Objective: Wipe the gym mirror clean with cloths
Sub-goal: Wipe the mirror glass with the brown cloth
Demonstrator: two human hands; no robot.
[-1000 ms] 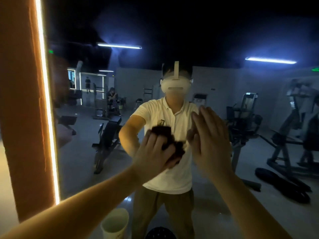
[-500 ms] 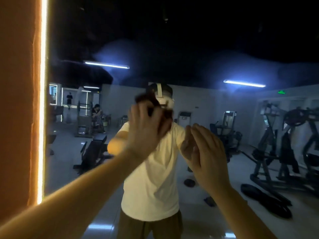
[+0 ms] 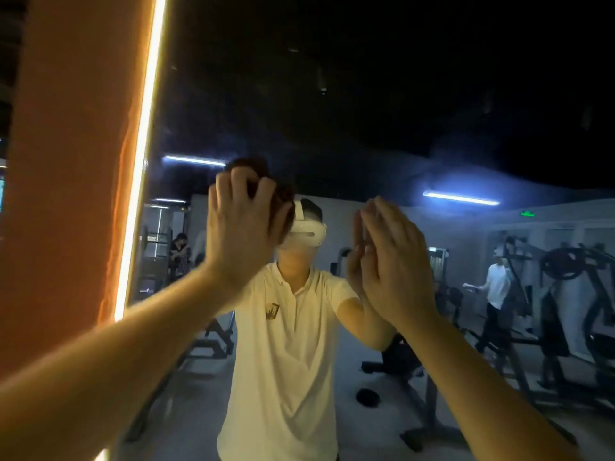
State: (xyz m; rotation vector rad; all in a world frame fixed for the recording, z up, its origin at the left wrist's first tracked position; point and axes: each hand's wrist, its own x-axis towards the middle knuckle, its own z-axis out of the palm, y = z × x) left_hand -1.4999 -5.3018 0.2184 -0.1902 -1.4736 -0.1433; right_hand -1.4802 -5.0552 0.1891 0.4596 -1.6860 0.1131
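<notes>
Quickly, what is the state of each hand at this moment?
Left hand: closed on a crumpled dark cloth, pressed to the large wall mirror.
Right hand: open, fingers straight, flat against the mirror; no cloth visible in it.

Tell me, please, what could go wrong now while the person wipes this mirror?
The right hand lies bare and flat on the mirror, so it may leave fresh prints. The left hand grips the dark cloth bunched up, so little of it may touch the glass, leaving streaks. Dim light may hide them.
</notes>
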